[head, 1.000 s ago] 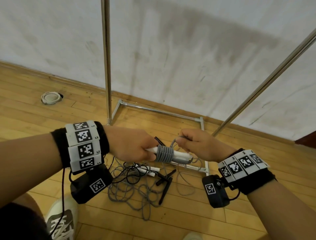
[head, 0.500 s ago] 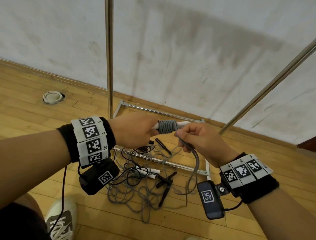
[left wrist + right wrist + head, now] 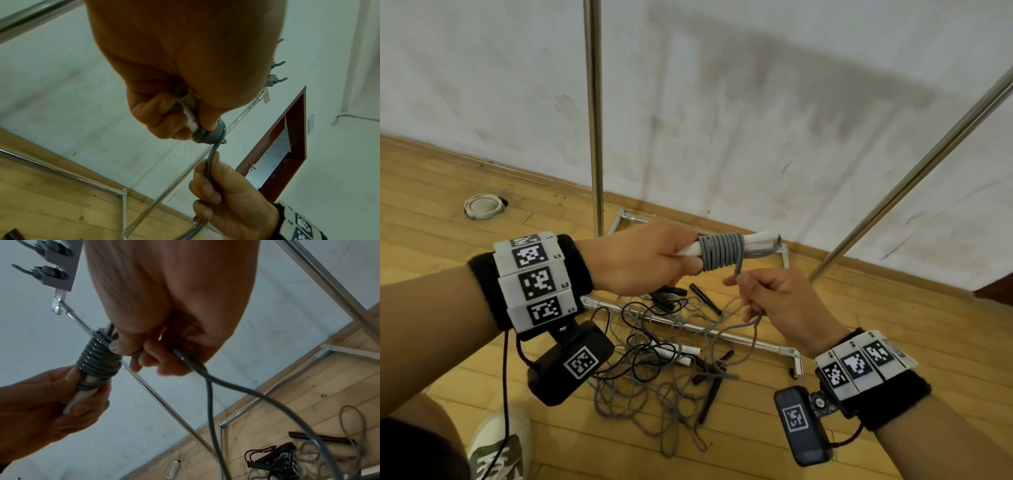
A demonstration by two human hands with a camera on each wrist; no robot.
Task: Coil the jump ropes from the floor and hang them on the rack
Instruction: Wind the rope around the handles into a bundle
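Observation:
My left hand (image 3: 654, 263) grips the white handles (image 3: 756, 238) of a grey jump rope, held level at chest height. Grey cord is wound in tight turns (image 3: 720, 251) round those handles; the same coil (image 3: 96, 358) shows in the right wrist view. Just below it my right hand (image 3: 777, 301) pinches the loose grey cord (image 3: 210, 164), which runs from the coil through its fingers and hangs in a loop (image 3: 226, 386) toward the floor. Under my hands a tangle of grey and black ropes (image 3: 654, 363) with black handles (image 3: 712, 387) lies on the wood floor.
The chrome rack has an upright pole (image 3: 594, 120) left of my hands, a slanted pole (image 3: 914, 171) to the right, and base bars (image 3: 722, 334) on the floor. Grey hooks (image 3: 51, 274) sit on its top bar. A white ring (image 3: 482, 206) lies far left. My shoe (image 3: 496, 452) is bottom left.
Both hands rose, the coiled handles lifted toward the wall. My right hand carried the cord from above the coil round to below it and drew slack up off the floor.

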